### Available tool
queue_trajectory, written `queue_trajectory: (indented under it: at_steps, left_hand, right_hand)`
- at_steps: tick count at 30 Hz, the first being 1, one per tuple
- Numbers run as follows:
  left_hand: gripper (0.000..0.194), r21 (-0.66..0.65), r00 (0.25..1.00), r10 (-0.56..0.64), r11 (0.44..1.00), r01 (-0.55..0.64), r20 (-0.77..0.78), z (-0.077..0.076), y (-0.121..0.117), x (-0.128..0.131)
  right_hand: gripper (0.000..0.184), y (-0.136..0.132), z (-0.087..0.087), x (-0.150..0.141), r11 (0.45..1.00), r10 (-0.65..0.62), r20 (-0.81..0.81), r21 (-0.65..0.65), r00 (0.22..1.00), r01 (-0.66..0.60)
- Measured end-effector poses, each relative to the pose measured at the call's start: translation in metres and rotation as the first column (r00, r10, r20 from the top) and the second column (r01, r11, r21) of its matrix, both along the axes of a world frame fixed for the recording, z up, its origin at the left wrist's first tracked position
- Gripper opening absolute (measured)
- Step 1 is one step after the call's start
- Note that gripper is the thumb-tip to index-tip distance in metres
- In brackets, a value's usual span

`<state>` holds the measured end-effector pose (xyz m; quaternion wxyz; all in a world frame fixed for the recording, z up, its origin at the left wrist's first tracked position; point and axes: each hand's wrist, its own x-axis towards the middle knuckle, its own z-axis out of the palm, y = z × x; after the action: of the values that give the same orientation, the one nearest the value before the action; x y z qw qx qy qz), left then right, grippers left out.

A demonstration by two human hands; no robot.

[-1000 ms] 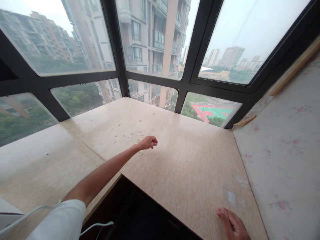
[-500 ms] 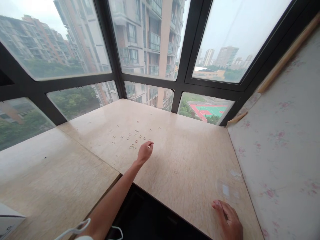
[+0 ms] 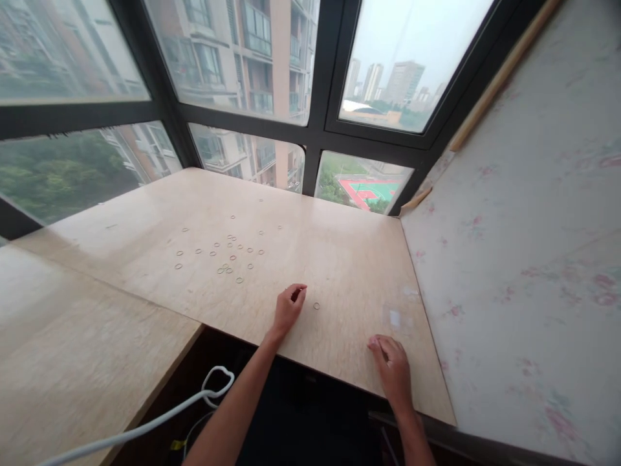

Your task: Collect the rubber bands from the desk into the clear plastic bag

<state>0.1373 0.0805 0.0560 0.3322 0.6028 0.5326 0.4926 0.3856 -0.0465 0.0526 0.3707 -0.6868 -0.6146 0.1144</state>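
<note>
Over the pale wood-grained tabletop, my left hand [image 3: 290, 307] has its thumb and forefinger pinched together. Whatever is between those fingertips is too small to make out. Just right of them a single thin ring [image 3: 316, 305] lies flat on the table. My right hand [image 3: 392, 364] is near the table's front right, fingers curled and thumb against the forefinger; I cannot see what, if anything, it grips. Farther off to the left, several small thin rings [image 3: 239, 280] are scattered, among them a reddish ring [image 3: 233, 257].
A clear flat patch with a white label [image 3: 395, 318] lies beyond my right hand. Dark-framed windows [image 3: 313, 162] edge the tabletop [image 3: 339, 259] at the back, and a flowered wall [image 3: 485, 272] bounds its right. A white cable [image 3: 160, 411] crosses the lower left.
The view has turned rightward. My left hand has moved from the scattered rings toward me and to the right, beside the single ring. My right hand stays near the labelled patch, shifted slightly left.
</note>
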Motion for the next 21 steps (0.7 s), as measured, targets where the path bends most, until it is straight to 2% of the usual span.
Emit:
queue_trajectory:
  at_steps: [5, 9, 12, 15, 17, 21]
  left_hand:
    - [0.021, -0.057, 0.986, 0.065, 0.997, -0.057, 0.155, 0.007, -0.009, -0.006]
    - [0.023, -0.066, 0.975, 0.097, 0.994, -0.085, 0.199, 0.006, -0.018, -0.009]
    - [0.023, -0.08, 0.969, 0.111, 0.992, -0.096, 0.221, 0.004, -0.023, -0.014]
    - [0.023, -0.104, 0.96, 0.128, 0.989, -0.105, 0.249, 0.004, -0.027, -0.019]
    - [0.023, -0.119, 0.948, 0.153, 0.985, -0.123, 0.28, 0.005, -0.028, -0.02]
    - [0.024, -0.12, 0.913, 0.242, 0.969, -0.214, 0.329, 0.004, -0.029, -0.02]
  right_hand:
    - [0.025, 0.024, 0.02, -0.05, 0.964, 0.265, 0.078, -0.027, 0.961, -0.264]
    - [0.016, 0.064, 0.03, -0.092, 0.941, 0.339, 0.181, -0.059, 0.923, -0.334]
    - [0.011, 0.09, 0.032, -0.113, 0.901, 0.434, 0.227, -0.091, 0.872, -0.425]
    - [0.014, 0.106, 0.03, -0.126, 0.815, 0.58, 0.185, -0.103, 0.794, -0.571]
    - [0.019, 0.114, 0.028, -0.131, 0.774, 0.633, 0.158, -0.107, 0.758, -0.624]
    - [0.026, 0.131, 0.024, -0.144, 0.747, 0.663, 0.198, -0.106, 0.722, -0.656]
